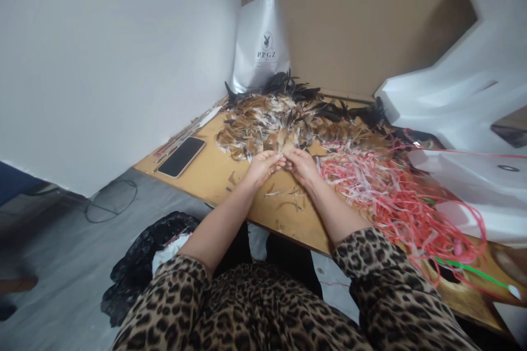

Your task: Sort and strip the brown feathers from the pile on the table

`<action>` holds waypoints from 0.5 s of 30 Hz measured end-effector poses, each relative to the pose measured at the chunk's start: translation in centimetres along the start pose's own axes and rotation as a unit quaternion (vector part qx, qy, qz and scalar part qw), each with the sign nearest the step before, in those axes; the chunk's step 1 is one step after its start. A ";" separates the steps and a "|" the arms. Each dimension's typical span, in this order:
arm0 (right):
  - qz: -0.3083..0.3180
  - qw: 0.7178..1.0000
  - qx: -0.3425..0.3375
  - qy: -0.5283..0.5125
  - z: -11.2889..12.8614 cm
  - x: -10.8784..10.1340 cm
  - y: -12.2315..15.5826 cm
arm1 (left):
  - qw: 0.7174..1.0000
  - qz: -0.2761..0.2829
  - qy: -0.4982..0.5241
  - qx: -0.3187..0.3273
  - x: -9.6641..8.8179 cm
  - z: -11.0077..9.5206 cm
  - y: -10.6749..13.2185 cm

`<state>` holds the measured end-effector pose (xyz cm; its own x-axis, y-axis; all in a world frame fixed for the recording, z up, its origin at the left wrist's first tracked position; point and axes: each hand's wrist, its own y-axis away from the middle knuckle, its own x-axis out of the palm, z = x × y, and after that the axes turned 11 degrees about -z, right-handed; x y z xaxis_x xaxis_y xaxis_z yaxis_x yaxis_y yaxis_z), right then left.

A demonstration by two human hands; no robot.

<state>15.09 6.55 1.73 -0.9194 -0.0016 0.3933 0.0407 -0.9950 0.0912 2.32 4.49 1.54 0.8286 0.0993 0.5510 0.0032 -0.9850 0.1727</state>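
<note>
Above the near part of the wooden table, my left hand (265,167) and my right hand (300,164) meet with fingertips pinched close together. Between them they hold a light tan feather (285,142), its fluffy end pointing away from me; whether it is one or a few is too small to tell. Just beyond lies a wide pile of brown, cream and black feathers (251,118). Beside my right forearm is a tangled heap of pink and white ribbon strands (391,197). A few loose feather scraps (288,193) lie on the table below my hands.
A dark-screened phone (181,157) lies at the table's (206,186) left edge. Behind the feathers stands a silver-white bag (263,38) against a brown panel. White moulded pieces (461,93) crowd the right side. A black plastic bag (144,263) sits on the floor at left.
</note>
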 end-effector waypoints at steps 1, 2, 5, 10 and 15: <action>-0.007 1.000 -0.007 0.002 -0.1 0.0 0.0 | 1.000 -0.003 -0.004 -0.001 0.0 0.0 0.0; -0.015 1.000 -0.016 0.005 -0.2 0.0 0.0 | 1.000 -0.006 -0.009 -0.001 0.0 0.0 0.0; -0.033 0.998 -0.048 0.017 -0.5 0.0 -0.1 | 1.000 -0.004 -0.028 -0.005 0.1 0.0 0.1; -0.046 0.996 -0.072 0.042 -0.9 0.0 -0.1 | 0.998 0.002 -0.061 -0.007 -0.1 0.2 0.0; -0.043 0.995 -0.073 0.053 -0.7 0.1 0.1 | 0.997 0.015 -0.081 0.008 -0.4 0.4 -0.3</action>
<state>14.79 6.41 1.16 -0.9534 0.0804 0.2909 -0.0890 -0.9959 -0.0162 2.19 4.69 0.94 0.9080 0.0467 0.4164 -0.0150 -0.9895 0.1436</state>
